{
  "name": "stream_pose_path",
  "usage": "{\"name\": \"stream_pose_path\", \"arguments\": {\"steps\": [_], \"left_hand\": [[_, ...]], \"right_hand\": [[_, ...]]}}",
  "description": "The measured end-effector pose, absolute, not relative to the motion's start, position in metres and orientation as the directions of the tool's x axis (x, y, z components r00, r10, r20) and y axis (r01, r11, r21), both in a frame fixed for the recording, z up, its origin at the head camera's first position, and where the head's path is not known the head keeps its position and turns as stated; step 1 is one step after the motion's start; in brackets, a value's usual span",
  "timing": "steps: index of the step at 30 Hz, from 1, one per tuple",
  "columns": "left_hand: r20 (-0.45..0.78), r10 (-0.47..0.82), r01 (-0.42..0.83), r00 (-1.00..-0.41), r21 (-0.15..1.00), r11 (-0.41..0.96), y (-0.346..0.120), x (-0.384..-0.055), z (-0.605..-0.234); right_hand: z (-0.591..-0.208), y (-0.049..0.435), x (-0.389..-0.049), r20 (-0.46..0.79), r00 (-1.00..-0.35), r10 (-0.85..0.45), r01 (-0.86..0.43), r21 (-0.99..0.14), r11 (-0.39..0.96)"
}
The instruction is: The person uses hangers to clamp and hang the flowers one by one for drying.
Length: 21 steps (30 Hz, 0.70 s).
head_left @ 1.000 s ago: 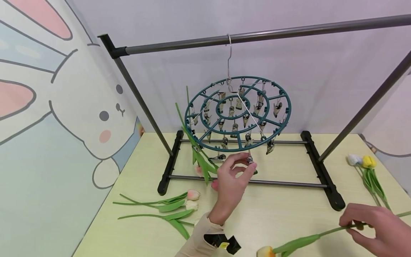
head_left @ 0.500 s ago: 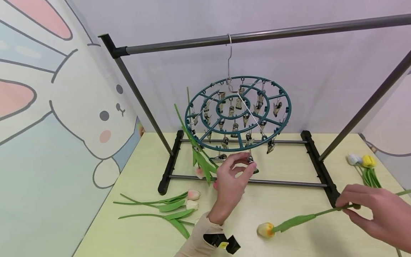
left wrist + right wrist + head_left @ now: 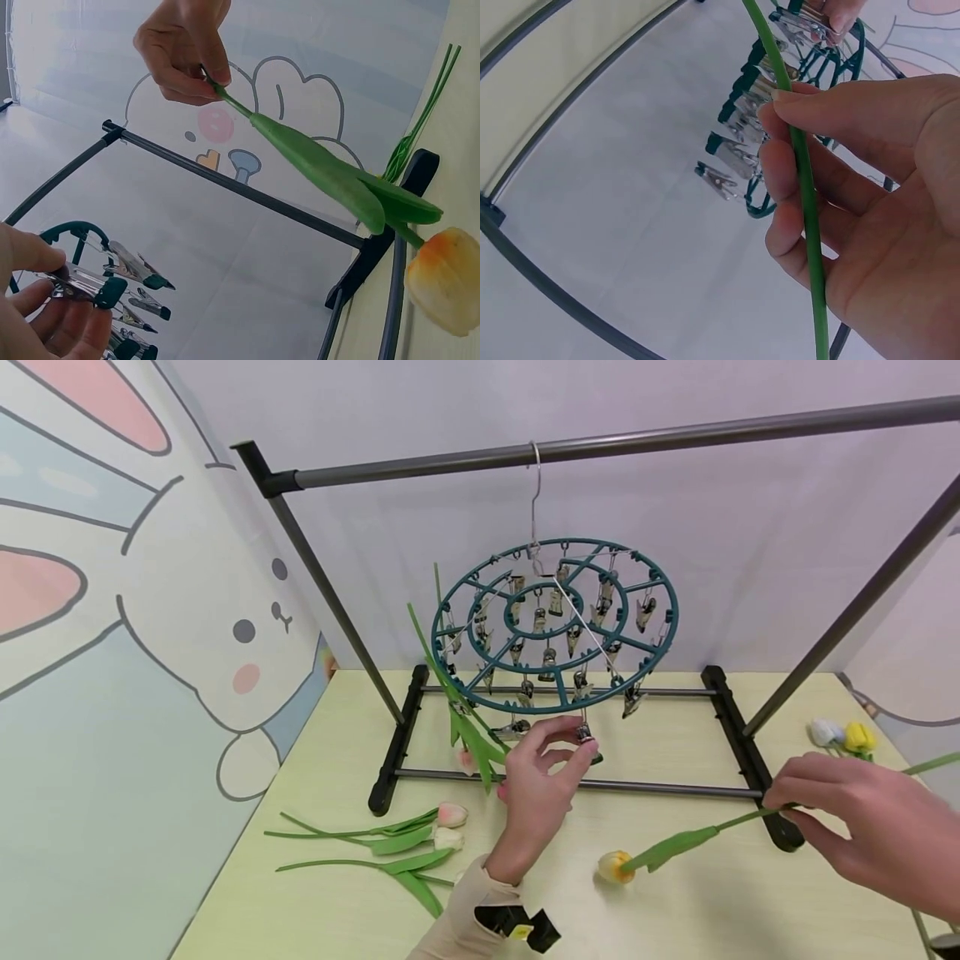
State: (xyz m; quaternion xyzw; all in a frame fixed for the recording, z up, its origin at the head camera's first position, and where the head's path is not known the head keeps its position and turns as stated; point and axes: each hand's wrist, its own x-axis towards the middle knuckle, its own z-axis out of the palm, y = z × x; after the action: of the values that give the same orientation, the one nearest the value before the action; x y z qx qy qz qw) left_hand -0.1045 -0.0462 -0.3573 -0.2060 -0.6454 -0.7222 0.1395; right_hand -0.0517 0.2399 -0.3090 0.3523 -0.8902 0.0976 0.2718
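A green round clip hanger hangs by its hook from the rack's top bar, with several metal clips below its rings. At its near edge my left hand pinches a clip between thumb and fingers. My right hand pinches the green stem of a tulip between thumb and fingertips. The tulip's pale yellow-orange bloom points left and down, apart from the clip. Tulips with green leaves hang from the hanger's left side, partly hidden behind my left hand.
The dark rack stands on the pale table, its feet and two low bars around the hanger. Several pink and white tulips lie at the left. White and yellow tulips lie at the far right, partly behind my right hand.
My right hand has moved up and to the left, lifting the tulip; its bloom has risen into fuller view. My left hand has stayed on the clip.
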Motion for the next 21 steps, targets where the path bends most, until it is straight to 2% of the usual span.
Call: {"name": "stream_pose_path", "arguments": {"steps": [6,16,21], "left_hand": [[0.492,0.057,0.483,-0.869,0.866,-0.13,-0.045,-0.105,-0.361],[0.485,0.058,0.474,-0.872,0.869,-0.139,-0.047,-0.103,-0.359],[0.481,0.058,0.469,-0.875,0.871,-0.145,-0.048,-0.102,-0.358]], "right_hand": [[-0.297,0.233,-0.054,0.459,-0.656,-0.6,-0.659,0.039,0.751],[-0.281,0.213,-0.058,0.549,-0.545,-0.634,-0.712,0.096,0.695],[-0.274,0.206,-0.061,0.559,-0.511,-0.653,-0.735,0.109,0.669]]}}
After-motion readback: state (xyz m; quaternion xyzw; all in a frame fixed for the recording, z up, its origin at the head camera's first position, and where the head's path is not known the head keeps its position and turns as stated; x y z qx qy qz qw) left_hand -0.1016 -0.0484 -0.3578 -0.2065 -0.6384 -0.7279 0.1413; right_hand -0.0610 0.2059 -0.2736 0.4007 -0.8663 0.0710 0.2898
